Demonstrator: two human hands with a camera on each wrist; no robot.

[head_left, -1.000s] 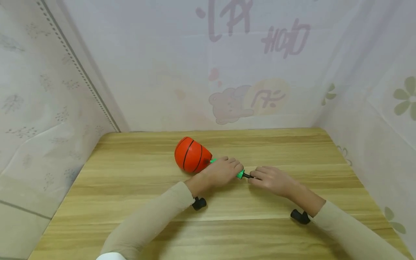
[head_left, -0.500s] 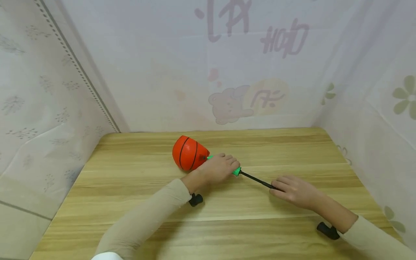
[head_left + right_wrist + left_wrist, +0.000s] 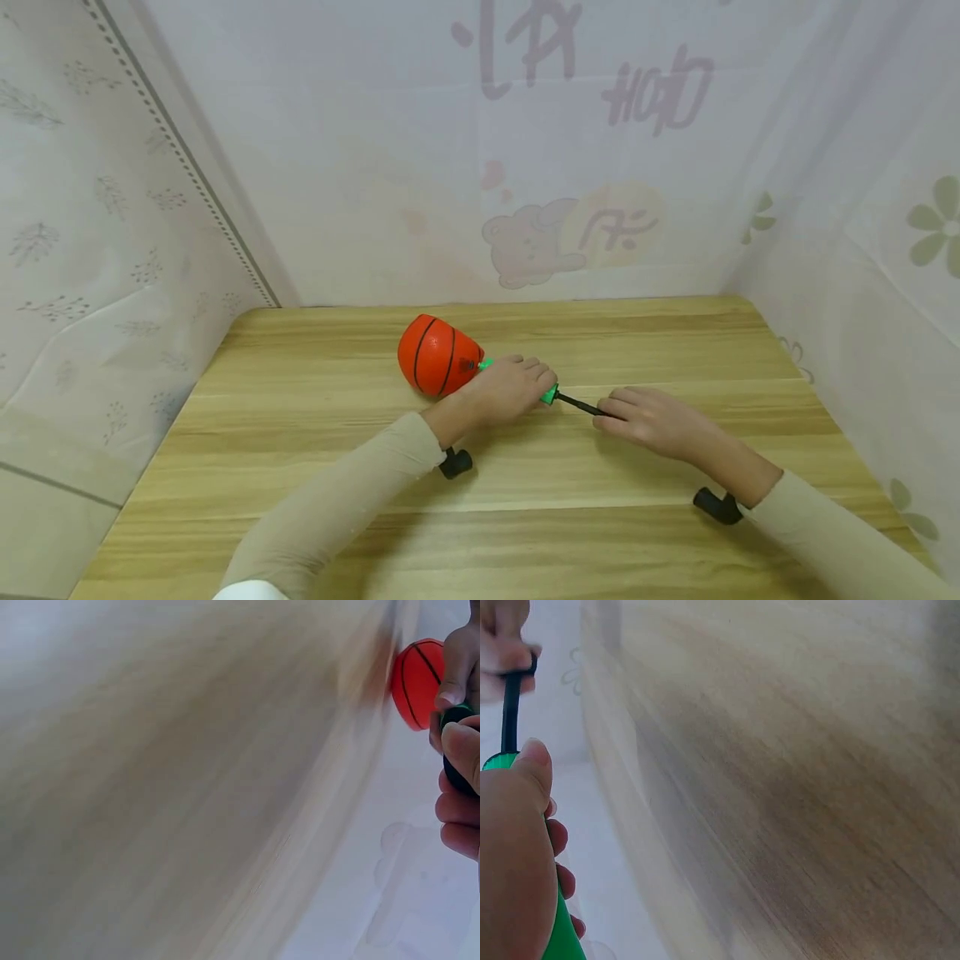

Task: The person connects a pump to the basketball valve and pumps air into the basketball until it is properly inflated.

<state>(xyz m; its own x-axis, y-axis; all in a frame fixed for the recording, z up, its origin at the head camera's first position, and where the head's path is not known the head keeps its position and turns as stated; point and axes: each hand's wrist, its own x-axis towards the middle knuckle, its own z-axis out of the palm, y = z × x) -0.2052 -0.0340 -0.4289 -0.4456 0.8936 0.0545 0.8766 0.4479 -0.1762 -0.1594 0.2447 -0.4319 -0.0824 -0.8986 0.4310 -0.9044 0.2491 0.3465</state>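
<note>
An orange ball with black lines like a basketball (image 3: pixel 431 354), out of round and tapering toward its right end, lies toward the back of the table. From that tapered end runs a hand pump with a green barrel (image 3: pixel 551 394) and a black rod (image 3: pixel 577 403). My left hand (image 3: pixel 504 392) wraps around the barrel, covering most of it; the thumb lies along the green barrel (image 3: pixel 564 939) in the left wrist view. At the rod's outer end, my right hand (image 3: pixel 651 421) grips the black handle (image 3: pixel 455 761). Part of the rod shows between the hands.
The wood-grain table (image 3: pixel 315 500) spreads around both arms. Printed pale cloth (image 3: pixel 375 167) hangs behind it and along both sides. A black fitting (image 3: pixel 455 463) sits under the left wrist, and another black fitting (image 3: pixel 717 506) under the right.
My right hand drew away to the right, exposing a long stretch of rod, then came partway back toward the left hand. The ball and left hand shifted slightly left.
</note>
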